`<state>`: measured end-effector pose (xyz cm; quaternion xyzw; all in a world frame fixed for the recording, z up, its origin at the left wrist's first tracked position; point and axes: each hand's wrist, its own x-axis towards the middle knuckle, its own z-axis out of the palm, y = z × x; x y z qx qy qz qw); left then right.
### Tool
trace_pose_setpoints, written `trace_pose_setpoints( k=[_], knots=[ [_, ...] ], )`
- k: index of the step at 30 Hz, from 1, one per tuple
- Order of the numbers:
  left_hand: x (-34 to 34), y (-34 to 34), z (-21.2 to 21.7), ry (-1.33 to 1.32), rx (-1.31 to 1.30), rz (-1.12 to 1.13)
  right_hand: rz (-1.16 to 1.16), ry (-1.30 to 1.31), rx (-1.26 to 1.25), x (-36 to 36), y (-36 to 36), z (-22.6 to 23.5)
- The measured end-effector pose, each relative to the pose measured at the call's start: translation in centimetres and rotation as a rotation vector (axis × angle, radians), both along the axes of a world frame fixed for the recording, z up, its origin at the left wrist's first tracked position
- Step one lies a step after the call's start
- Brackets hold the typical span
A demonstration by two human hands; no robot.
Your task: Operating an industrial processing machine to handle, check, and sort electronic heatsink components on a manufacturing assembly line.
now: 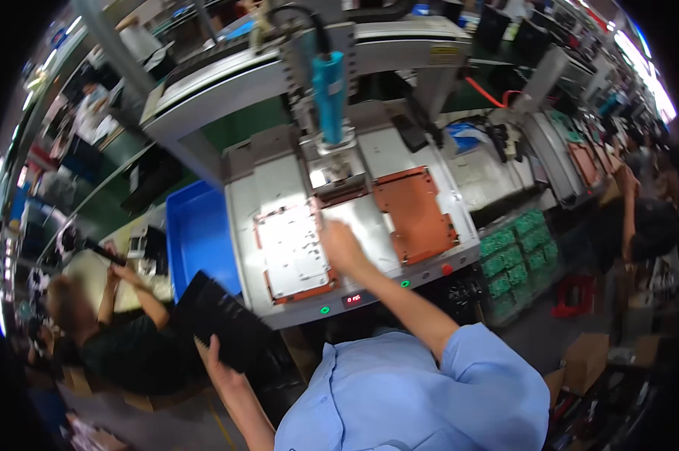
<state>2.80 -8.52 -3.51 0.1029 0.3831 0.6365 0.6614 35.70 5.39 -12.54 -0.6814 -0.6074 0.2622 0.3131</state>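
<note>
Left hand (pixel 217 361) at 7 o'clock, fingers wrapped under the near edge of a black panel (pixel 223 319), held tilted off the machine's front-left corner, open air around it. Right hand (pixel 341 246) near centre, resting at the right edge of the silver plate (pixel 293 252) in the left orange fixture (pixel 268 286); cannot tell if it pinches anything. Right orange fixture (pixel 414 212) at 2 o'clock lies bare, with a clear gap between the two. Teal screwdriver head (pixel 329 94) hangs at 12 o'clock just above. Blue bin (pixel 196 237) touches the machine's left side. Green boards (pixel 520 248) at 3 o'clock. Crowded factory line, a seated person (pixel 121 331) at 9 o'clock.
</note>
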Motion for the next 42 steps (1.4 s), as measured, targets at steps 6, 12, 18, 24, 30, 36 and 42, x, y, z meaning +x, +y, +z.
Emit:
trace_pose_setpoints(
  k=[6,12,18,24,30,36,42],
  knots=[
    [-5.4,-3.5,-1.8,-0.004,0.025,0.016,-0.111,0.037,0.137,-5.2,-6.4,0.6],
    [-3.1,-5.2,-5.1,0.004,-0.081,0.061,-0.095,0.486,-0.059,-5.2,-5.5,5.7],
    [2.8,-4.7,-5.4,-0.123,-0.151,-0.15,-0.054,0.986,-0.076,0.4,-8.9,9.5],
    [4.6,-4.7,-5.9,-0.019,-0.331,-0.285,-0.416,0.995,0.232,15.6,-15.2,14.4],
    [10.0,-5.2,-1.5,0.188,-0.267,-0.345,-0.938,0.812,0.501,33.4,-14.6,3.3],
    [14.9,-6.0,3.8,0.483,-0.469,-0.38,-1.264,0.934,0.467,44.5,-13.3,-13.2],
    [16.9,-7.6,5.3,0.567,-0.521,-0.289,-1.235,1.053,0.295,47.1,-9.0,-15.7]
  ],
)
